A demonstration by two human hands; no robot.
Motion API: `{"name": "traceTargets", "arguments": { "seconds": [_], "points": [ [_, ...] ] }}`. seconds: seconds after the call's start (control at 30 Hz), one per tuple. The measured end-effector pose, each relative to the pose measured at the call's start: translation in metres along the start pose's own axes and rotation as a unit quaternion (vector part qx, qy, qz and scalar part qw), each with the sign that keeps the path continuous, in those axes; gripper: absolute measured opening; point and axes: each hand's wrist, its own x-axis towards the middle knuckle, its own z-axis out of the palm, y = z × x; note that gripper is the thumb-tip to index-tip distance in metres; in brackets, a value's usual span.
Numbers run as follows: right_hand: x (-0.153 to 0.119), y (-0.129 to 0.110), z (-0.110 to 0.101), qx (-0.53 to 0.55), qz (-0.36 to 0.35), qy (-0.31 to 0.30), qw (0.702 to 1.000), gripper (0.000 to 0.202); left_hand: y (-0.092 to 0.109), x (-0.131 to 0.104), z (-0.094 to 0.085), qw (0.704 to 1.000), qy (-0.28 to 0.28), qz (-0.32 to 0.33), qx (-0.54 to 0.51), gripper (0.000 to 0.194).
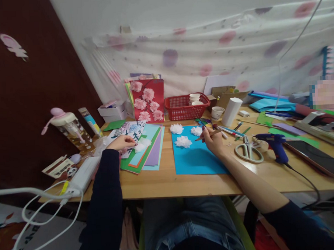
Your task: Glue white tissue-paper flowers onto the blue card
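Note:
My right hand (pixel 212 140) is closed around a brown pencil (pixel 216 131), its tip pointing left over the blue sheet (pixel 202 162). Three white ruffled paper flowers lie on that sheet: one flower (pixel 176 129) at the upper left, a second flower (pixel 183 141) below it, and a third flower (pixel 196 131) beside my right hand. Over the stack of colored paper (pixel 154 155), my left hand (pixel 122 142) pinches the edge of a thin white tissue piece (pixel 142 144). Behind the stack stands a red card (pixel 148 100) with pink flowers on it.
Scissors (pixel 249 151), a blue glue gun (pixel 277 146) with its cord and a phone (pixel 318 157) lie on the right. A red basket (pixel 187 106) with paper cups, and a white roll (pixel 231 112), stand at the back. A bottle (pixel 73 131) and power strip (pixel 83 176) are left.

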Motion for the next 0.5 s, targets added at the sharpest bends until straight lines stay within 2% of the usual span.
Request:
{"name": "traceTargets", "arguments": {
  "seconds": [0.2, 0.5],
  "points": [
    [0.000, 0.001, -0.001, -0.009, 0.004, 0.002, 1.000, 0.057, -0.003, -0.001, -0.001, 0.999, -0.014, -0.027, 0.028, 0.029],
    [-0.001, -0.001, -0.002, -0.008, 0.008, 0.008, 1.000, 0.056, 0.009, -0.007, -0.002, 1.000, -0.013, -0.016, -0.024, 0.026]
  ]
}}
